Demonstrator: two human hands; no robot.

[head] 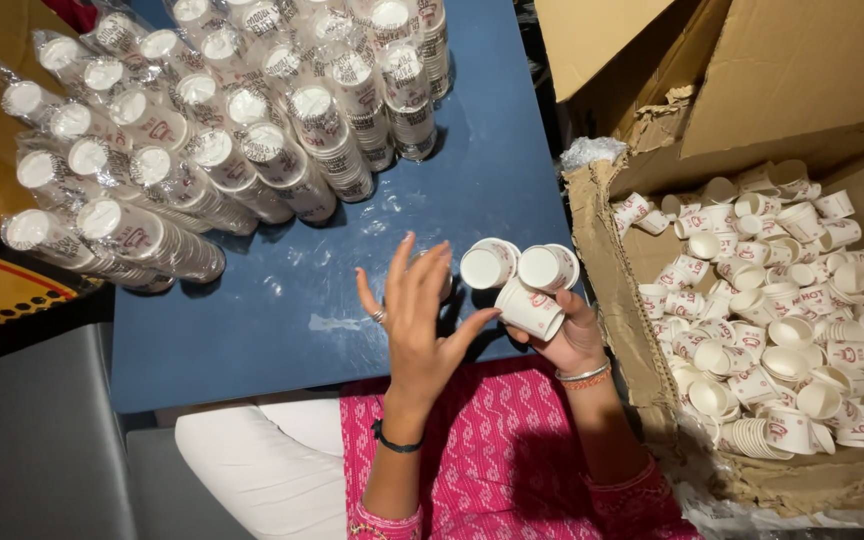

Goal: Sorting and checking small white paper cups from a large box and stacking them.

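Note:
My right hand [574, 338] grips a small bunch of three white paper cups [518, 279] with red print, their mouths facing me, just over the near edge of the blue table [282, 320]. Beside them on the left, my left hand [414, 318] is raised with fingers spread. Its thumb tip touches the lowest cup, and it holds nothing. A ring shows on one finger and a dark band circles that wrist. Bangles sit on my right wrist.
Many plastic-wrapped sleeves of stacked cups [202, 120] lie piled across the far left of the table. At my right, a torn cardboard box [602, 260] holds a heap of loose cups [782, 320]. My lap in pink and white cloth lies below.

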